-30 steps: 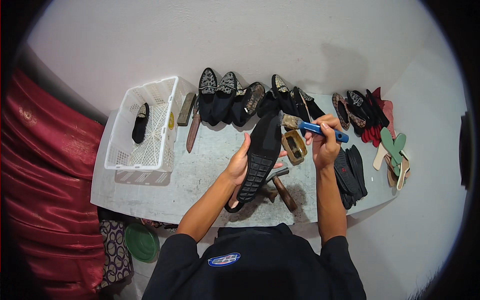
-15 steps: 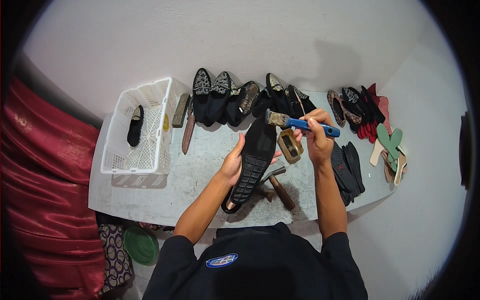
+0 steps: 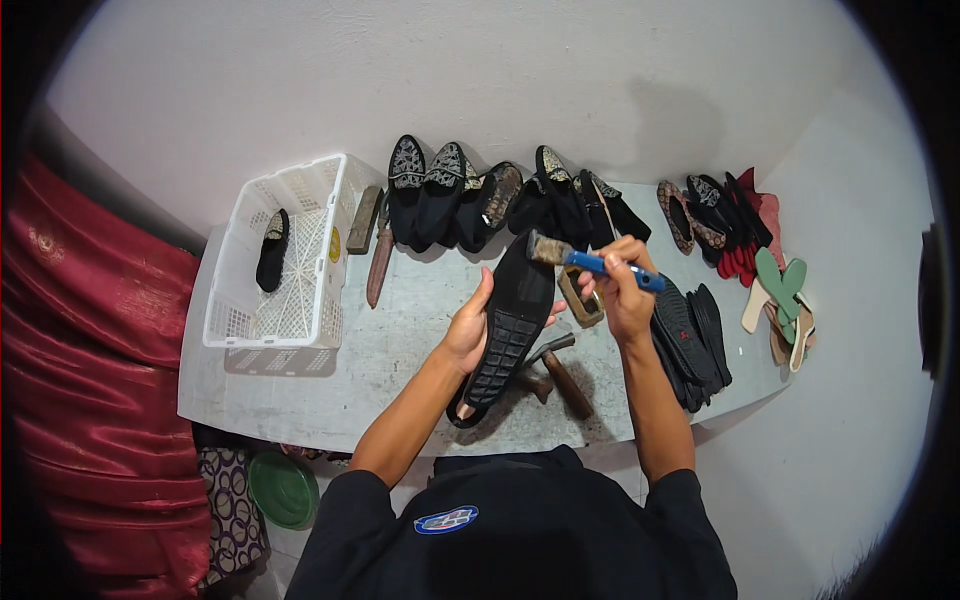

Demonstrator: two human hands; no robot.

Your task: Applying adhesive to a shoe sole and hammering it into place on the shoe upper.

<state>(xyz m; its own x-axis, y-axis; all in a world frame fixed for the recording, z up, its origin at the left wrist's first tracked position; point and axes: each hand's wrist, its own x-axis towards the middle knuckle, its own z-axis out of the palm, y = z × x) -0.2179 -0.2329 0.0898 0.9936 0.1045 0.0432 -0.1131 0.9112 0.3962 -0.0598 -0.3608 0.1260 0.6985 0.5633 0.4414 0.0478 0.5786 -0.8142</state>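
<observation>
Both arms came up from the lower edge of the view, bent at the elbows, with the torso (image 3: pixel 500 550) between them. The left forearm (image 3: pixel 408 412) slanted inward and away from the body, its wrist (image 3: pixel 452 360) fairly straight. The left hand (image 3: pixel 466 335) was turned palm inward in a wide cradling grip, the thumb (image 3: pixel 483 290) raised along the near side and the fingertips (image 3: pixel 557 312) showing on the far side, partly hidden between. The right forearm (image 3: pixel 658 410) stood steeper, nearly upright in the view. The right hand (image 3: pixel 627 300) was higher than the left and well apart from it, its fingers (image 3: pixel 616 269) bent into a firm pinching hold.
</observation>
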